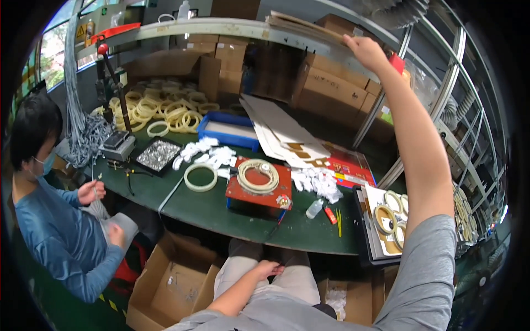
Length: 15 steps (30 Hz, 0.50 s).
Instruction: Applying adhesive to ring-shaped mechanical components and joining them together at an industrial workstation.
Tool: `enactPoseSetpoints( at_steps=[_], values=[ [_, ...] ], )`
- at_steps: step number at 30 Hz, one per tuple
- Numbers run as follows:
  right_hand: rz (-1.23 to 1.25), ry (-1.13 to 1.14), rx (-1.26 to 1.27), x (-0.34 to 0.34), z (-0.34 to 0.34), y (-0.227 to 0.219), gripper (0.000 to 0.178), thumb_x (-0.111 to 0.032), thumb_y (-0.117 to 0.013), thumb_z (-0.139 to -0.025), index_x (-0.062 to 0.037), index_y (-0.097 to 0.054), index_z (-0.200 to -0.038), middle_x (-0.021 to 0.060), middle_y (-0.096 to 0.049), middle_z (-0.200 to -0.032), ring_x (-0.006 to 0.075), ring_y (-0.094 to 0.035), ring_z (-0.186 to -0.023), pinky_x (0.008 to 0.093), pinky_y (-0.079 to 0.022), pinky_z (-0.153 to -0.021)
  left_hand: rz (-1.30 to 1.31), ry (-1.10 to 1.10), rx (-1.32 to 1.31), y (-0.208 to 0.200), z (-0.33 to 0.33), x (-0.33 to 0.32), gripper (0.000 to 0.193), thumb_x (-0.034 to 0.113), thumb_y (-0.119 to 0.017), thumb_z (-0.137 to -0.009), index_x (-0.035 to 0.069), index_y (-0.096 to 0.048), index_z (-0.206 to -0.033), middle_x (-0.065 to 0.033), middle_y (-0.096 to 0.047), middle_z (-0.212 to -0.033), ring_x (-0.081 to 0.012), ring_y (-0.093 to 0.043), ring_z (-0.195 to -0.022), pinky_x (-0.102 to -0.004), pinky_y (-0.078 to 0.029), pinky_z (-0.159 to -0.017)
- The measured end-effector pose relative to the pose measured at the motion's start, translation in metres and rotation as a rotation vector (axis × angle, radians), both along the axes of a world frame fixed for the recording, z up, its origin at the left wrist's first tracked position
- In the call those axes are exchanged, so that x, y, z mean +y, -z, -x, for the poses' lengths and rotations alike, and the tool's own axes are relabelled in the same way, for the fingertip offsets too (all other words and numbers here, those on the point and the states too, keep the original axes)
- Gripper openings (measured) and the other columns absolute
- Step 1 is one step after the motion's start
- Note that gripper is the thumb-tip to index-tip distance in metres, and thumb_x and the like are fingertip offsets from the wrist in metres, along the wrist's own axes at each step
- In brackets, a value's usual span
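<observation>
My right hand is raised high at the upper right, its thumb and fingers closed on the edge of a flat cardboard sheet. That sheet lies at the level of the overhead shelf beam. In my lap rests my left hand, fingers loosely stretched out and nothing visible in them. In front of me on the green table stands a red box-shaped fixture with a cream ring coil on top. Another pale ring lies to its left.
A blue tray, heaped yellowish rings and cardboard sheets fill the back. White gloves, a small bottle and tweezers lie right, near a ring tray. A co-worker sits left, beside an open carton.
</observation>
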State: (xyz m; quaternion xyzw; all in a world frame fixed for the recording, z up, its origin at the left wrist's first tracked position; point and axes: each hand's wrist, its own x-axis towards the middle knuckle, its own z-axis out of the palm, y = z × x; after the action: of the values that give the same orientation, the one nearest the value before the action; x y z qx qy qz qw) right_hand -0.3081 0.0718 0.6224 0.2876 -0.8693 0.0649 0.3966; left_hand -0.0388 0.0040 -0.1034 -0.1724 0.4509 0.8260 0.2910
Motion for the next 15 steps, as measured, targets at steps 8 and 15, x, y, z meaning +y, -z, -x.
enactPoseSetpoints(
  at_steps=[8,15],
  values=[
    [-0.072,0.012,0.547,-0.008,-0.022,0.04,0.041,-0.039,-0.058,-0.097,-0.0107,-0.061,-0.126,0.0175,-0.065,-0.124,0.0406,-0.061,-0.113,0.0509,-0.048,-0.093,0.036,0.041,-0.039,-0.001,0.007,0.013,0.023,0.014,-0.056,-0.1,-0.007,-0.066,-0.104,-0.0131,-0.071,-0.101,-0.0228,-0.069,-0.089,-0.0355,-0.058,-0.085],
    [-0.475,-0.122,-0.363,-0.019,0.001,0.171,0.041,-0.038,-0.063,-0.094,-0.0029,-0.066,-0.115,0.0205,-0.071,-0.108,0.0364,-0.067,-0.101,0.042,-0.053,-0.088,0.098,0.012,-0.095,0.022,0.012,0.02,0.022,0.018,-0.057,-0.1,0.001,-0.069,-0.094,-0.0083,-0.069,-0.087,-0.0173,-0.066,-0.075,-0.0301,-0.058,-0.07]
  ],
)
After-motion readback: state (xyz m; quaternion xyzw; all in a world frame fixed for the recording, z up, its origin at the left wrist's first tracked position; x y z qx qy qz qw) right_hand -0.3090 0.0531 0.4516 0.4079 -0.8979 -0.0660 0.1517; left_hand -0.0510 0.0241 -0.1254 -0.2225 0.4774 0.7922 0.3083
